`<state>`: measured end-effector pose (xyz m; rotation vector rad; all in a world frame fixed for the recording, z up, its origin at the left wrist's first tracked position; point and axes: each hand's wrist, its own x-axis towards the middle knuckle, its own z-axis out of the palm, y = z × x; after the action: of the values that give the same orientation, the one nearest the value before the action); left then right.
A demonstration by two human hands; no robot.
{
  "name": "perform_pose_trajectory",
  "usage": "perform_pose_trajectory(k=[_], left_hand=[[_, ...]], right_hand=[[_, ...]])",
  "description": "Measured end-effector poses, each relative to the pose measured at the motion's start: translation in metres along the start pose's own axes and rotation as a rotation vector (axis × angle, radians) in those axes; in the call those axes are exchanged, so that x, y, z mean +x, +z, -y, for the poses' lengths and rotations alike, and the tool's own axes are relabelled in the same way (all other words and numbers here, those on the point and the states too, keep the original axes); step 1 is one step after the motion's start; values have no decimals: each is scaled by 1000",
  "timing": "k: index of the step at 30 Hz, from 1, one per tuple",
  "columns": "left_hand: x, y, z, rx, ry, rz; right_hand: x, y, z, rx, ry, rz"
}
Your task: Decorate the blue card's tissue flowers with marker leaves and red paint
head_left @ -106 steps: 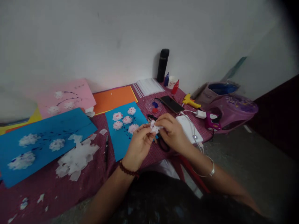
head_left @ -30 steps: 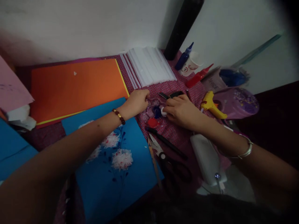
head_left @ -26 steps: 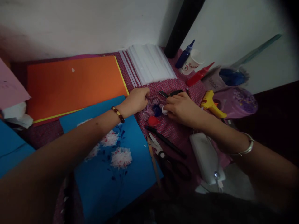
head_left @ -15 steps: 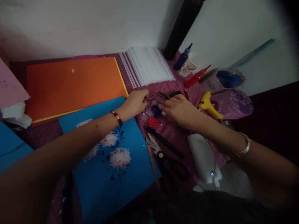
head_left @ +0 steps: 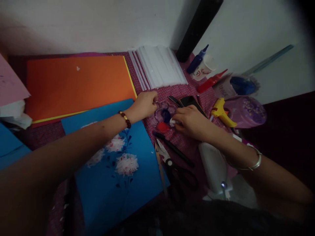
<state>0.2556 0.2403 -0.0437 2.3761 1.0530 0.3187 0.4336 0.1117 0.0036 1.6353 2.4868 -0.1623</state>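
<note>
Blue sheet (head_left: 146,157), under L forearm: puffs (head_left: 127,164) & painted leaves (head_left: 118,186) on, lower area mostly bare. L hand (head_left: 145,105) curled at rim of palette (head_left: 164,105), cannot tell if gripping; palette, btwn hands, holds blue paint (head_left: 166,115) & red paint (head_left: 162,127). R hand (head_left: 190,121) pinched on wad (head_left: 172,122), at its fingertips, not yet on sheet.

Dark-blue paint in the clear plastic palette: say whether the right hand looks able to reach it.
Likely yes: the right hand pinches a small crumpled white wad right beside the dark-blue paint, with nothing visible between them.
</note>
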Motion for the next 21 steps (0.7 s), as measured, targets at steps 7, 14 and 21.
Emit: perform_pose_trajectory(k=[7, 14, 21], left_hand=[[6, -10, -2, 50, -59, 119], [4, -10, 1, 35, -30, 126], [6, -5, 9, -12, 20, 87]], right_hand=[[6, -3, 13, -168, -147, -27], [-7, -7, 7, -176, -118, -114], [8, -25, -19, -202, -44, -239]])
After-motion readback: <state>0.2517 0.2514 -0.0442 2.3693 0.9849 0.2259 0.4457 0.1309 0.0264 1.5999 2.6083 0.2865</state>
